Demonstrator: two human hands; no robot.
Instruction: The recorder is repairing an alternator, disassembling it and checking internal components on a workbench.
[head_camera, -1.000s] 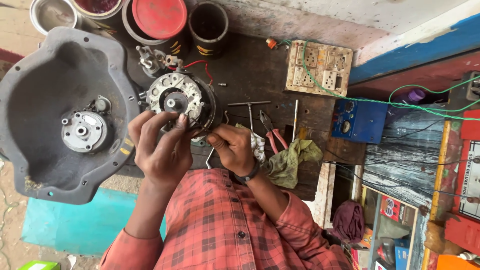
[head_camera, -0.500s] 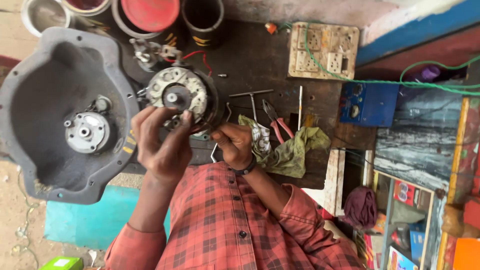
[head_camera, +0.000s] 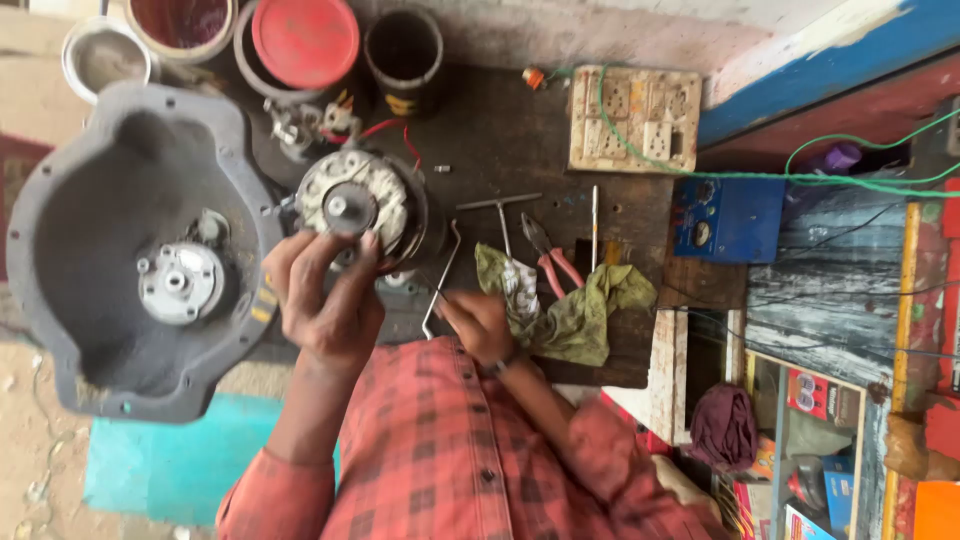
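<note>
Cluttered dark workbench (head_camera: 500, 130) – left hand (head_camera: 325, 300) grip clamped on round motor part (head_camera: 355, 205), right hand (head_camera: 480, 322) grip pinching bent metal rod (head_camera: 440, 280).

A red-and-dark plaid sleeve (head_camera: 420, 470) is showing beside a grey motor housing (head_camera: 90, 250). A crumpled olive-green rag (head_camera: 580, 310) is lying by red-handled pliers (head_camera: 555, 258) and a blue box (head_camera: 728, 220).

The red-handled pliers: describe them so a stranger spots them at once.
Start at the dark workbench, then find the crumpled green rag near its middle. The pliers lie touching the rag's edge, the only tool there with red grips; the rods beside them are bare metal.
</note>
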